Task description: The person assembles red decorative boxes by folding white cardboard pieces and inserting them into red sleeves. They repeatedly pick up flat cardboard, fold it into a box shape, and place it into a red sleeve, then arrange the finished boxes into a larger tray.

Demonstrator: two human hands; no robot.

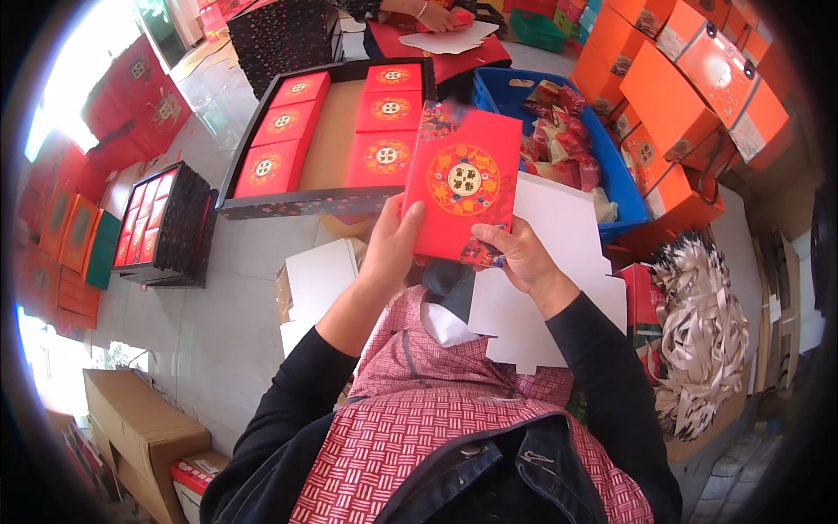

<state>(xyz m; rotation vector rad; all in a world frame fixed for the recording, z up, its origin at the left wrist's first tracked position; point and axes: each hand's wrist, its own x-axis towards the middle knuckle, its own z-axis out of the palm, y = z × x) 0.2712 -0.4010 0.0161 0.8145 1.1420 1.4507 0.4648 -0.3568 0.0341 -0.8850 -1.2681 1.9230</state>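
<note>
Between both hands I hold up a red gift box (489, 166) with a round floral emblem and patterned corners. My left hand (391, 240) grips its left edge, thumb on the front. On the lower right edge my right hand (517, 253) is closed, its thumb pressing the front face. Just beyond stands a dark-rimmed tray (336, 203) with a column of red boxes (281, 122) on its left and another column of red boxes (384, 157) on its right. Bare brown board shows between the columns. White flat card blanks (550, 306) lie across my lap, under my right forearm.
A blue crate (624, 210) of red and gold packets stands beyond my right hand. Orange boxes (663, 105) pile up at right, above a bundle of beige ribbons (703, 341). Another person's hand (441, 17) works at the far side. Stacked trays (170, 236) and a carton (140, 437) stand left.
</note>
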